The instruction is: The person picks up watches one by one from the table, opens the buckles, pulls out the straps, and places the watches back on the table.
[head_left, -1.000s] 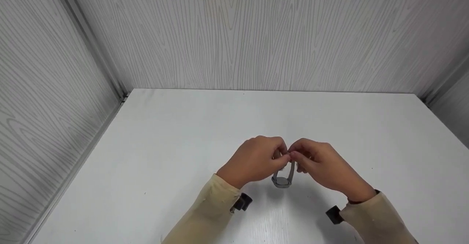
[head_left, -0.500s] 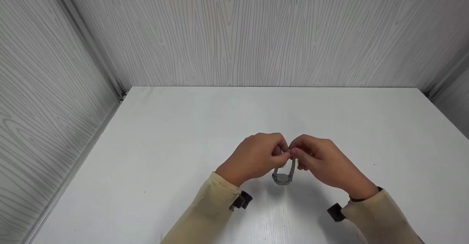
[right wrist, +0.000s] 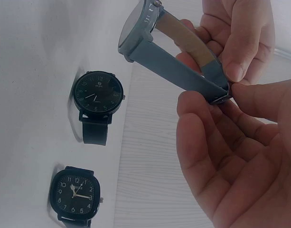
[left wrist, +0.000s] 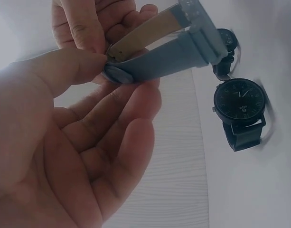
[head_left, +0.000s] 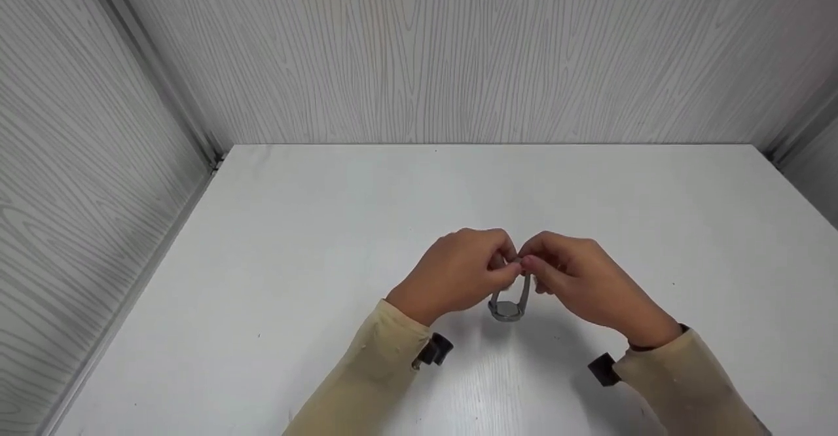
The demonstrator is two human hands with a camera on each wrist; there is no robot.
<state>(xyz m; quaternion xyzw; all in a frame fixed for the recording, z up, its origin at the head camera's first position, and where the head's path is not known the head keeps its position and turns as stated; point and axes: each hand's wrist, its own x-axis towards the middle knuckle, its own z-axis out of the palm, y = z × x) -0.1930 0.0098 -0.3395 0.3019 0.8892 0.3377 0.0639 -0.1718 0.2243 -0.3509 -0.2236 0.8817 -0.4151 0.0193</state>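
A wristwatch [head_left: 507, 311] with a grey-blue strap hangs from both hands, its case low and its strap making a loop. My left hand [head_left: 455, 275] pinches the joined strap ends at the top of that loop. From the other side, my right hand [head_left: 582, 282] pinches the same spot with thumb and forefinger. In the left wrist view the strap [left wrist: 159, 64] shows a tan lining and a buckle end under the left thumb. Fingertips hide part of the buckle [right wrist: 221, 99] in the right wrist view. The watch is held above the white table.
A black round watch [right wrist: 98, 92] and a black square watch [right wrist: 75, 195] lie on a white surface in the right wrist view. The left wrist view shows a round watch [left wrist: 240, 99] and another dark watch [left wrist: 227, 42]. Wood-grain panels [head_left: 419, 56] enclose the white table [head_left: 294, 226].
The head view has tilted slightly, so table, hands and watch all sit higher in it. Both hands keep pinching the strap ends, with hardly any visible finger movement.
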